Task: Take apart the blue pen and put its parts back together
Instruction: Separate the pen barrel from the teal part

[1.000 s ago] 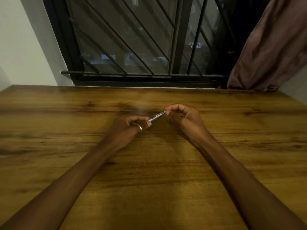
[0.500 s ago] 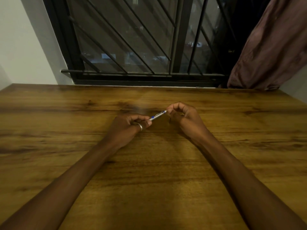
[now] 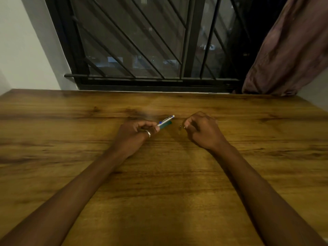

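My left hand [image 3: 137, 133], with a ring on one finger, grips the blue pen [image 3: 166, 120] near its lower end. The pen's silver clip and white top point up and to the right. A greenish-blue part of the barrel shows just under the clip. My right hand [image 3: 202, 129] sits apart to the right, fingers curled. A tiny dark piece [image 3: 180, 126] shows at its fingertips; I cannot tell what part it is. Both hands rest low over the wooden table [image 3: 159, 183].
A barred black window [image 3: 150, 50] rises behind the table's far edge. A brown curtain [image 3: 291, 50] hangs at the back right. A white wall [image 3: 26, 50] stands at the left.
My right hand has come off the pen's top end and moved right, away from the left hand. The pen stays in my left hand.
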